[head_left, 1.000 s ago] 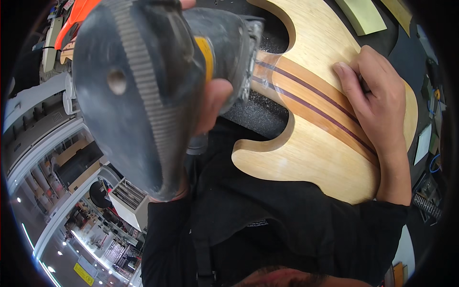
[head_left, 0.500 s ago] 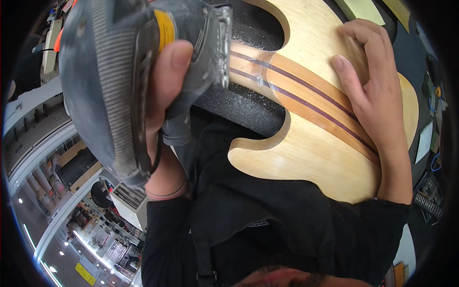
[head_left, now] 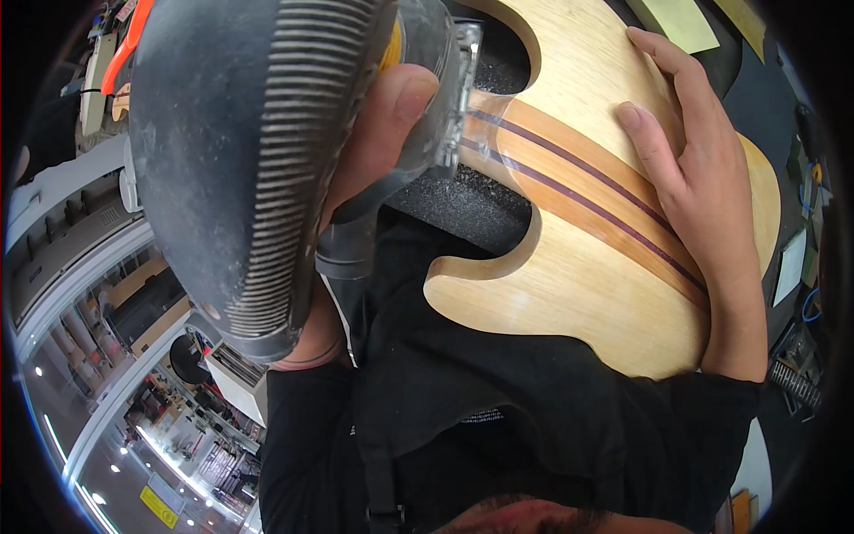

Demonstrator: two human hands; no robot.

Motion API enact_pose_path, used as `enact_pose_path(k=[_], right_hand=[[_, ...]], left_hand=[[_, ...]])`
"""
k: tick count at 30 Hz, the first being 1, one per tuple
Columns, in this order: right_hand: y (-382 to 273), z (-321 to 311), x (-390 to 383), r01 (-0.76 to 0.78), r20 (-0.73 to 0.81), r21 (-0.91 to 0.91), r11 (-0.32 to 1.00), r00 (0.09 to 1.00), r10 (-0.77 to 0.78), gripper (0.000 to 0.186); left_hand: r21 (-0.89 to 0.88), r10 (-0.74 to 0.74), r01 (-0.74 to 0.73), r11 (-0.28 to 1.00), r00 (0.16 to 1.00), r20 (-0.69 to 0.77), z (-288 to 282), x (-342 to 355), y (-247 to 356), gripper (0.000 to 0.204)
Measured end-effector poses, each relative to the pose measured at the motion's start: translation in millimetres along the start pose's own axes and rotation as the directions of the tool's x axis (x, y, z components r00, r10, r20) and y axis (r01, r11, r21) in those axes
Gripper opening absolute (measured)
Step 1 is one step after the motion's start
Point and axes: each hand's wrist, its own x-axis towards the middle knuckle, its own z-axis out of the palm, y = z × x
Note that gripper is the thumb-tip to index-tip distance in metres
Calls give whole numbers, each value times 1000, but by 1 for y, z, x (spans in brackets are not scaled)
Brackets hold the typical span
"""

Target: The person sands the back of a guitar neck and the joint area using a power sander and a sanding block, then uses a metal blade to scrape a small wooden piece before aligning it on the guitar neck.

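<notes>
My left hand point(head_left: 378, 133) is closed round a grey-black power sander point(head_left: 231, 169), its thumb lying along the tool's side. The sander's edge stands over the laminated neck point(head_left: 485, 138) of an electric guitar body point(head_left: 534, 298), and whether its pad touches the wood is hidden. Pale wood with dark stripes running down the middle makes up the body, which has curved horns. My right hand point(head_left: 703, 169) rests on the body's upper face, thumb and fingers apart. Its forefinger reaches the far edge, and the other fingers are mostly hidden.
Sanding dust speckles the dark work surface point(head_left: 467, 209) beside the neck. A pale yellow-green block point(head_left: 676, 22) lies beyond the body. Small tools and a blue cable point(head_left: 809, 303) are at the right. Shelving and a white drawer box point(head_left: 240, 383) stand at the lower left.
My left hand and the sander have moved right along the neck, toward the body, and the sander has tilted. My right hand stays on the wood, its forefinger straighter. The body has not visibly moved.
</notes>
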Motion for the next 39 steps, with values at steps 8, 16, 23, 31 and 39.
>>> enact_pose_path(k=[8, 16, 23, 31, 39], right_hand=[[2, 4, -2, -4, -11, -6, 1000, 1000, 4, 50], [0, 4, -2, -5, 3, 2, 1000, 1000, 5, 52], [9, 5, -2, 2, -7, 0, 1000, 1000, -2, 52], [3, 5, 1, -33, 21, 46, 998, 999, 32, 53], [9, 8, -1, 17, -13, -3, 1000, 1000, -17, 53]], left_hand=[[217, 154, -136, 967, 986, -68, 8, 7, -16, 75], [47, 436, -447, 893, 887, 150, -42, 34, -86, 73], [202, 415, -457, 866, 883, 219, -52, 28, -79, 63], [140, 313, -347, 928, 925, 217, -78, 36, -89, 61], [449, 476, -562, 695, 827, 299, -70, 7, -96, 78]])
